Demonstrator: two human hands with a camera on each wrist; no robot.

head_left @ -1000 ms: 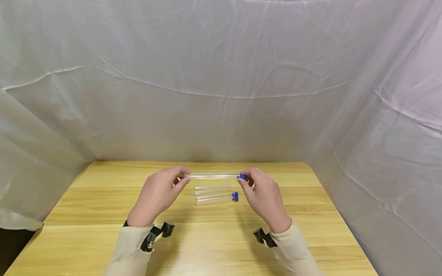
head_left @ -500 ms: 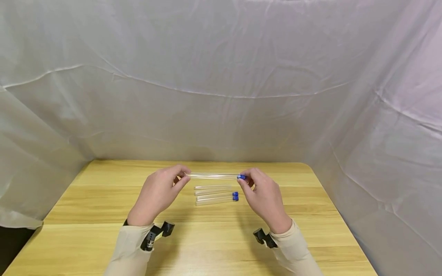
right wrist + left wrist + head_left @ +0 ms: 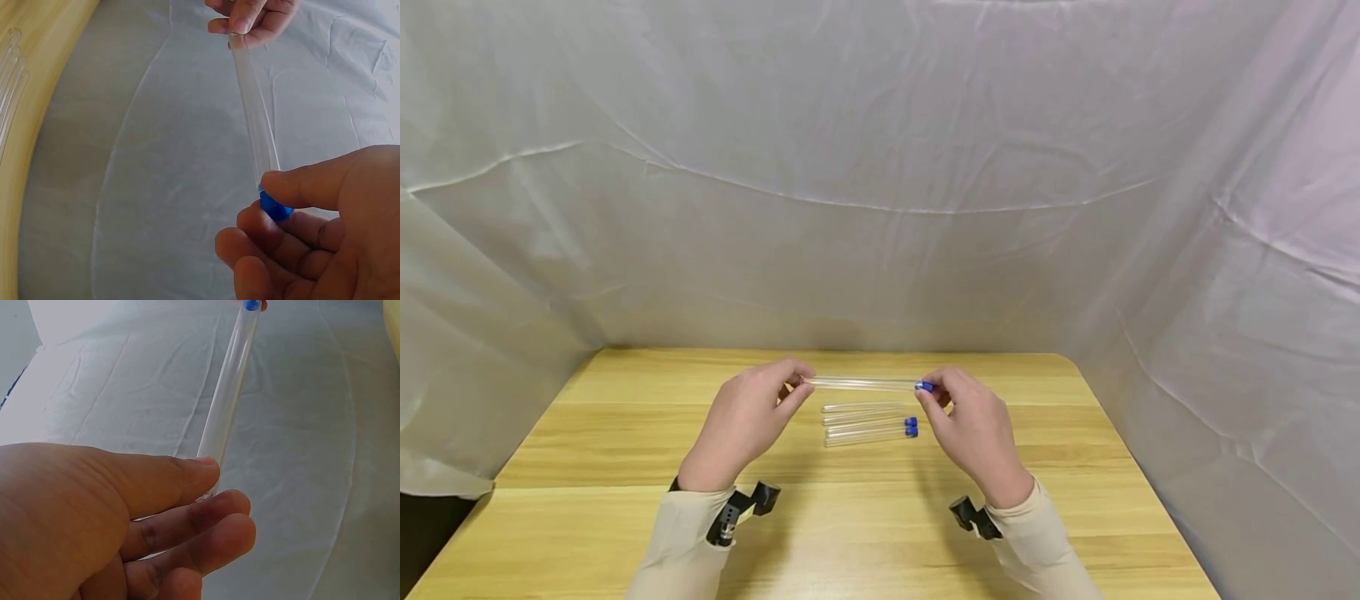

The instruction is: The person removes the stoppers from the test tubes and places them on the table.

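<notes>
A clear test tube (image 3: 861, 383) with a blue cap (image 3: 926, 386) hangs level above the wooden table (image 3: 595, 467), held at both ends. My left hand (image 3: 752, 417) pinches its closed round end (image 3: 209, 487) between thumb and fingers. My right hand (image 3: 973, 425) pinches the blue cap (image 3: 275, 206) at the other end. In the left wrist view the tube (image 3: 228, 394) runs away to the cap (image 3: 251, 305). In the right wrist view the tube (image 3: 253, 119) runs up to the left hand (image 3: 253, 15).
Below the held tube, several more clear tubes (image 3: 865, 421) lie side by side on the table, two with blue caps (image 3: 911, 427). White cloth (image 3: 880, 167) walls the back and sides. Tube ends (image 3: 9, 69) show at the right wrist view's left edge.
</notes>
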